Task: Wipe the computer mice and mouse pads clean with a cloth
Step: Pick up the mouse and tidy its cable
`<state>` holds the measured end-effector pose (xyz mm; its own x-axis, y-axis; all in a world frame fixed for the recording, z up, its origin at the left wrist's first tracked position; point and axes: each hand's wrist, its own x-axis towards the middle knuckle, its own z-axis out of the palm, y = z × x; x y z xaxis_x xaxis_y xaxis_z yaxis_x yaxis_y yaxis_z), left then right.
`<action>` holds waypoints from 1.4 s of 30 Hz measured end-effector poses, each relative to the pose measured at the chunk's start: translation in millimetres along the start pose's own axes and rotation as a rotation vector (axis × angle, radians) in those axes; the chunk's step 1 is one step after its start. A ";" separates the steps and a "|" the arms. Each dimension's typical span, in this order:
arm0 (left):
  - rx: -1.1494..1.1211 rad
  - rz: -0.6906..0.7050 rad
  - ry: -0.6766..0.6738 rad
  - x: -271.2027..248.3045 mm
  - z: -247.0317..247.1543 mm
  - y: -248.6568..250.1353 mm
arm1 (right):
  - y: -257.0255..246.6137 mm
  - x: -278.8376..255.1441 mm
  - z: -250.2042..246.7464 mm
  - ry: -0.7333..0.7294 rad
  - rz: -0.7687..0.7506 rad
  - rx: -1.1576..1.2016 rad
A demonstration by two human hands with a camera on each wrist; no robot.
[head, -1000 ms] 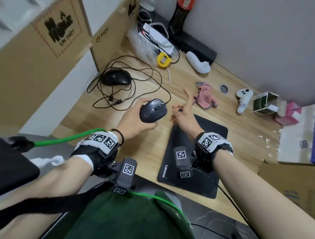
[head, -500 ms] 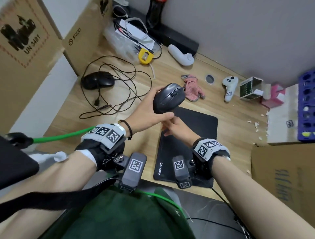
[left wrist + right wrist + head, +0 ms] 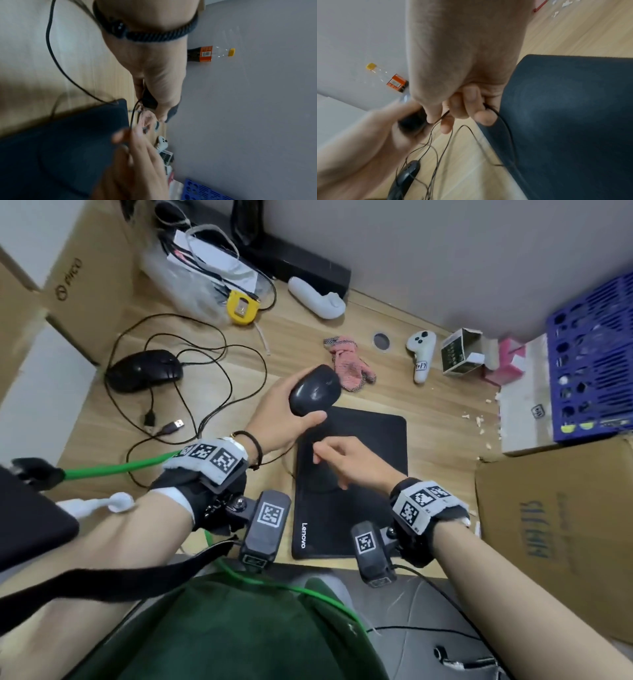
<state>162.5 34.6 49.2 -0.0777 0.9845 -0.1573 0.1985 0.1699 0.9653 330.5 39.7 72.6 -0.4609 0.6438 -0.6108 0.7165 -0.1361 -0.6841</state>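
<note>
1. The left hand (image 3: 281,419) grips a dark mouse (image 3: 314,390) in the air, above the far edge of the black mouse pad (image 3: 370,460); its fingers and thumb curl round the body.
2. The right hand (image 3: 346,462) hovers over the pad with curled fingers. In the right wrist view they hold the thin cable (image 3: 501,121) of this mouse.
3. The pink cloth (image 3: 350,363) lies crumpled on the desk (image 3: 438,412), just behind the pad, and no hand touches it.
4. A second mouse (image 3: 145,370) rests far to the left among loose wires.
5. I judge the wiping of this mouse is not yet begun, since the cloth is not in a hand. Whether any piece is already clean, I cannot tell. The pad and the other mouse probably remain.
</note>
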 end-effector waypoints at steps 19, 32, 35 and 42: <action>-0.641 -0.440 0.235 -29.2 -86.9 -12.5 | -41.8 43.8 27.4 -0.323 -0.043 -0.316; -0.439 -0.420 -0.387 -49.9 -62.6 -4.4 | -42.7 42.7 -2.2 0.007 -0.208 -0.319; -0.599 -0.472 -0.225 -42.0 -58.5 5.2 | -21.3 37.0 19.7 0.011 -0.060 -0.236; -0.432 -0.401 0.172 -32.6 -58.9 -23.6 | -50.7 32.4 40.3 -0.098 -0.107 -0.290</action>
<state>102.8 -4.1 43.8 -0.2286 0.8201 -0.5245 -0.2897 0.4571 0.8409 258.1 37.2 71.5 -0.5797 0.5657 -0.5864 0.7741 0.1578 -0.6131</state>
